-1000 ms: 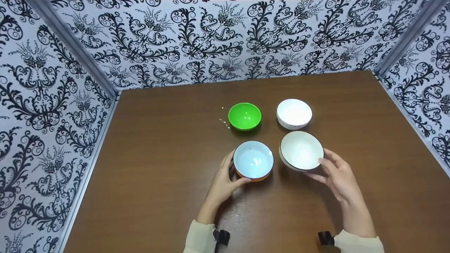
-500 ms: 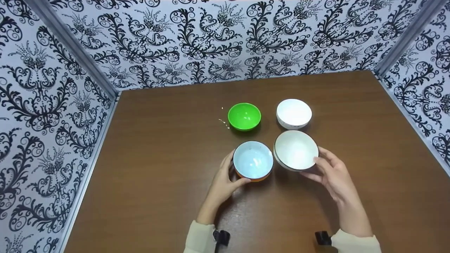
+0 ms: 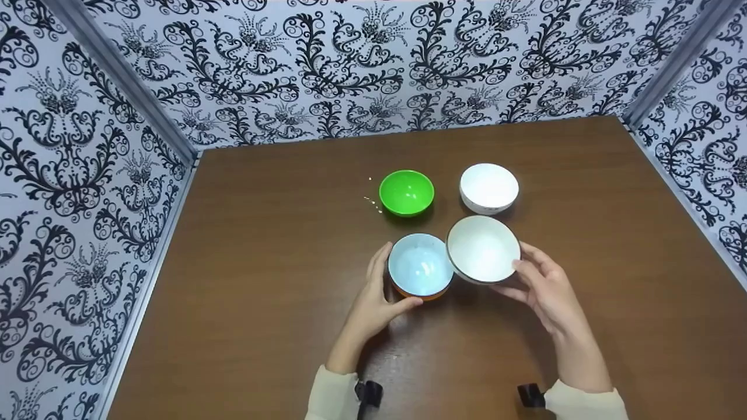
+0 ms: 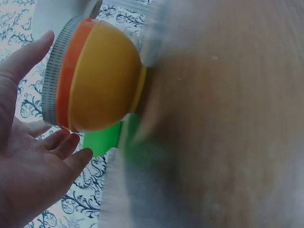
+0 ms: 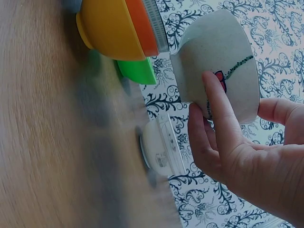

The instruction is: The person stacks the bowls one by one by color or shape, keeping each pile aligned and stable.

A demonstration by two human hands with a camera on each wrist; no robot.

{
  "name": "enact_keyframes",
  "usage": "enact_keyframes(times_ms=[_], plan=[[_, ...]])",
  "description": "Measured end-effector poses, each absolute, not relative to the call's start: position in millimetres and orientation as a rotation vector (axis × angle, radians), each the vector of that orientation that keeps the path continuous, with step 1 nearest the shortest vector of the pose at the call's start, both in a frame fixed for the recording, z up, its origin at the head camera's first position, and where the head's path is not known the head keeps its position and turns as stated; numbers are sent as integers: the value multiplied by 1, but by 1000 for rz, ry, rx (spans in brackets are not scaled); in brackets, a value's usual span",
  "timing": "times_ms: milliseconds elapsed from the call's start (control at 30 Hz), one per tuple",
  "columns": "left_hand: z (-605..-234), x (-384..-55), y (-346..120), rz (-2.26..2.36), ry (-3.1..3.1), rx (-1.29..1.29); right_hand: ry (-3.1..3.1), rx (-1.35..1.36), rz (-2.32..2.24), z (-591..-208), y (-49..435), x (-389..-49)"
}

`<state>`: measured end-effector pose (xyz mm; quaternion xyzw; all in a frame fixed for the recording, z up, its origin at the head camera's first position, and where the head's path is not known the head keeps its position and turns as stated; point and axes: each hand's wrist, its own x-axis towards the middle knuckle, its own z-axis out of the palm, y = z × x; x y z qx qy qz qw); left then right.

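Observation:
Before me stands a stack of nested bowls: a light blue-lined bowl (image 3: 420,265) on top, an orange bowl (image 4: 71,76) beneath it and a yellow bowl (image 4: 107,76) at the bottom. My left hand (image 3: 373,300) curves round the stack's left side, thumb near the front rim. In my right hand (image 3: 545,289) is a cream bowl (image 3: 483,249), gripped with the thumb at its rim and fingers under its side. That bowl is raised off the table and tilted, its edge overlapping the stack's right rim in the head view. Its outside carries a red and green design (image 5: 219,78).
Behind the stack sits a green bowl (image 3: 407,193), with a white bowl (image 3: 489,188) to its right. Small pale specks (image 3: 373,202) lie left of the green bowl. Patterned walls (image 3: 350,70) border the brown table (image 3: 268,245) at the back and sides.
My right hand has carried the cream bowl leftward, from beside the stack to its right rim. The left hand, the stack and the two back bowls have stayed in place.

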<state>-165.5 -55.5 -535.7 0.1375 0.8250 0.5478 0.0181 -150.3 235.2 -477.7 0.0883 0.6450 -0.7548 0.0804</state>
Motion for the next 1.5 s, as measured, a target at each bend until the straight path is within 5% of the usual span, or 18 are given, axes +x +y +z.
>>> enact_keyframes(times_ms=[1500], plan=[[-496,-168,-46,1670,2708,602,2018,57,-2103,-462,188,-154]])
